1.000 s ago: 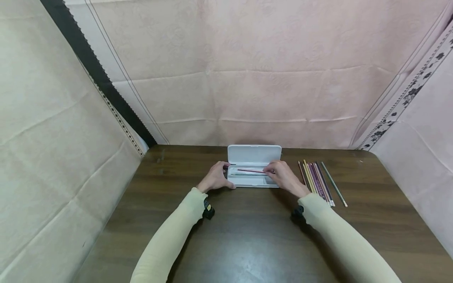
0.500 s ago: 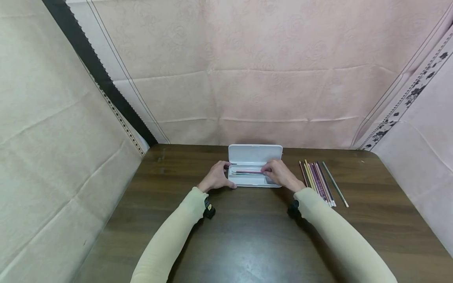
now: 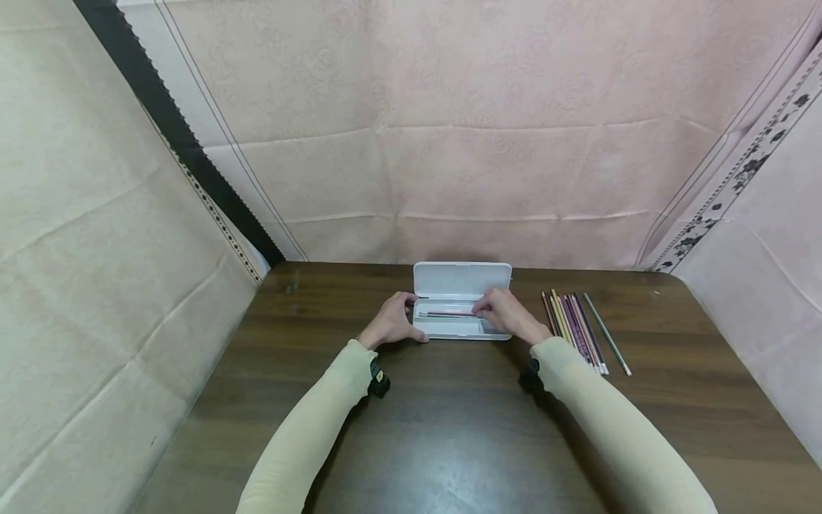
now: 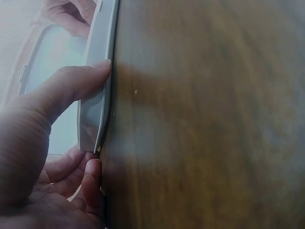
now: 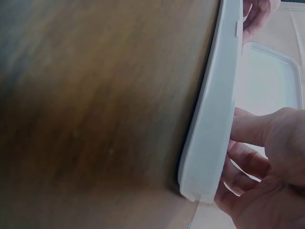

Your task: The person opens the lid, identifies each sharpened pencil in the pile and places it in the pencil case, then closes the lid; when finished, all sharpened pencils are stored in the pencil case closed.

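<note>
A white pencil case (image 3: pixel 462 280) stands with its lid up at the far side of the table. My left hand (image 3: pixel 393 319) grips its left end, thumb on the front wall and fingers curled at the end wall, as the left wrist view shows. In the back compartment lie thin pencils (image 3: pixel 447 314), one reddish and one pale. My right hand (image 3: pixel 506 314) reaches over the right part of the case, its thumb and fingertips pinching the right end of the reddish pencil. In the right wrist view the case wall (image 5: pixel 214 109) hides those fingertips and the pencil.
Several coloured pencils (image 3: pixel 574 332) lie in a row on the brown table (image 3: pixel 449 428) just right of the case. A green pencil (image 3: pixel 606 334) lies slightly apart at the row's right. Behind the table hangs a pale cloth (image 3: pixel 462 178).
My right hand has lowered the reddish pencil into the back compartment and shifted slightly left. Over the last half second it barely moves. My left hand stays on the case.
</note>
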Action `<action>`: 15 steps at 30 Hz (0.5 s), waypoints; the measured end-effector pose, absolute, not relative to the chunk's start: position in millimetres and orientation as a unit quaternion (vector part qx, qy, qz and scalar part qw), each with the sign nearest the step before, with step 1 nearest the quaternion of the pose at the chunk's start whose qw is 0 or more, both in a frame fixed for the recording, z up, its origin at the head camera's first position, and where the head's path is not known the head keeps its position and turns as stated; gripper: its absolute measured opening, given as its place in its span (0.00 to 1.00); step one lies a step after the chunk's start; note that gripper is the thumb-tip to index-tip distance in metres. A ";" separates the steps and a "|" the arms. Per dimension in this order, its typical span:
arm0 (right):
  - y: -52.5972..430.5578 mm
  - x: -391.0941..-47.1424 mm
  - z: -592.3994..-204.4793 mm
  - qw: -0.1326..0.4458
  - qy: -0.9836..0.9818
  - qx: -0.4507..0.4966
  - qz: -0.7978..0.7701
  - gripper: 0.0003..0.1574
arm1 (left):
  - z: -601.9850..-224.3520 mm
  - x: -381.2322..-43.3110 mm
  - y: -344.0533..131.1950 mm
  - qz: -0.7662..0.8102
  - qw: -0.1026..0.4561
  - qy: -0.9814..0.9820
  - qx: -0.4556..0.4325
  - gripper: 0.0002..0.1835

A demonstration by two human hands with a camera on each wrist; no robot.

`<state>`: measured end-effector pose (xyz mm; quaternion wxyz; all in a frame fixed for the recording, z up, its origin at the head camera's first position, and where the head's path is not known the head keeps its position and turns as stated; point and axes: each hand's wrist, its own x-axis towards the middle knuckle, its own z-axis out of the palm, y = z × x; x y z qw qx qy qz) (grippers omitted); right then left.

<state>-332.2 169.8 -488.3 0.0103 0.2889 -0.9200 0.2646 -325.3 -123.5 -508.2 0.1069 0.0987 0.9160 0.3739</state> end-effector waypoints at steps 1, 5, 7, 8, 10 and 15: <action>169.8 -332.6 -488.4 0.009 -0.920 0.289 0.264 0.10 | -508.3 -325.4 -123.5 0.374 0.106 0.916 0.099 0.50; 168.8 -333.2 -488.2 0.002 -0.924 0.282 0.258 0.11 | -508.6 -325.7 -123.5 0.374 0.104 0.916 0.102 0.50; 168.1 -332.8 -487.8 -0.002 -0.926 0.278 0.255 0.12 | -508.3 -325.4 -123.7 0.373 0.104 0.916 0.102 0.50; 167.7 -332.2 -487.6 -0.003 -0.927 0.276 0.254 0.12 | -508.0 -325.2 -123.7 0.373 0.104 0.916 0.102 0.50; 167.6 -331.1 -487.3 -0.002 -0.927 0.276 0.254 0.12 | -507.2 -324.3 -123.5 0.373 0.105 0.916 0.102 0.49; 168.0 -330.1 -488.4 0.002 -0.925 0.278 0.259 0.12 | -506.1 -323.3 -123.5 0.375 0.105 0.916 0.101 0.49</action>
